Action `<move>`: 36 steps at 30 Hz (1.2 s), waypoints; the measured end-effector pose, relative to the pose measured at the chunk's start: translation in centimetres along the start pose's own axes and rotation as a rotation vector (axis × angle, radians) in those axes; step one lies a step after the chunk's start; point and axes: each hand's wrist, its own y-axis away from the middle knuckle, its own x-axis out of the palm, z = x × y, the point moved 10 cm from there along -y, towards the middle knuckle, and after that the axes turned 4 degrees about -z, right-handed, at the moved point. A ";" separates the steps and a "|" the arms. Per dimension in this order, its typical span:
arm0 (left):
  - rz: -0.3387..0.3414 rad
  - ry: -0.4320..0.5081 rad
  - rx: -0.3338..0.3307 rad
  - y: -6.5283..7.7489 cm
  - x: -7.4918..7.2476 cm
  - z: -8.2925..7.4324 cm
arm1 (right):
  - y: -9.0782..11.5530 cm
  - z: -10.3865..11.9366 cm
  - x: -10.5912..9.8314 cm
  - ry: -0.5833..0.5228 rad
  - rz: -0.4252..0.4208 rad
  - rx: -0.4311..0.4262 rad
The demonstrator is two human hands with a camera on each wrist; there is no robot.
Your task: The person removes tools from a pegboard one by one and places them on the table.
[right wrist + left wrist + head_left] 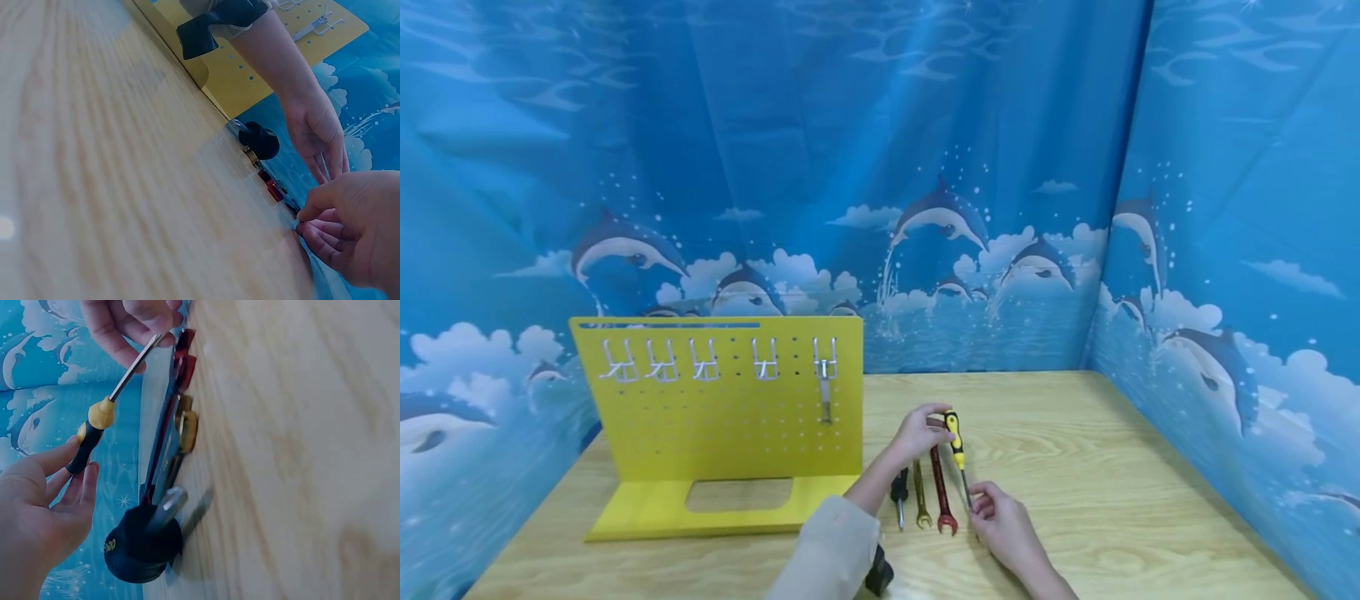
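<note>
A screwdriver [954,433] with a yellow-and-black handle is held at a slant above the table, its metal shaft pointing down and toward the person. My left hand [919,433] grips the end of the handle between thumb and fingers; the handle [92,434] shows well in the left wrist view. At the other end, my right hand [1003,523] pinches the shaft near its tip, which the fingers partly cover. Just left of it lie a red open-end wrench [942,496], a gold wrench [920,492] and a second screwdriver with a black handle [899,486], side by side.
On the left stands a yellow pegboard [722,442] with several metal hooks along its upper part. A small silver wrench [826,402] hangs from its rightmost hook. A blue dolphin-print curtain [820,150] closes off the back and sides of the wooden table [1135,483].
</note>
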 end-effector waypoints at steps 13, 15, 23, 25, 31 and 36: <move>0.050 -0.226 0.079 -0.6 0.4 0.6 | 0.1 -0.1 0.2 0.015 0.010 0.014; 0.066 -0.277 0.088 -0.6 0.5 0.7 | 0.2 0.0 0.2 0.021 0.007 0.009; 0.123 -0.381 0.092 -0.8 0.9 1.3 | 0.3 0.3 0.4 0.043 0.017 -0.009; 0.132 -0.381 0.088 -0.8 0.9 1.4 | 0.3 0.2 0.4 0.045 0.020 -0.006; 0.172 -0.425 0.075 -1.0 1.0 2.1 | 0.3 0.2 0.5 0.053 0.036 -0.023; 0.199 -0.458 0.053 -1.1 1.0 2.3 | 0.3 0.1 0.6 0.054 0.053 -0.015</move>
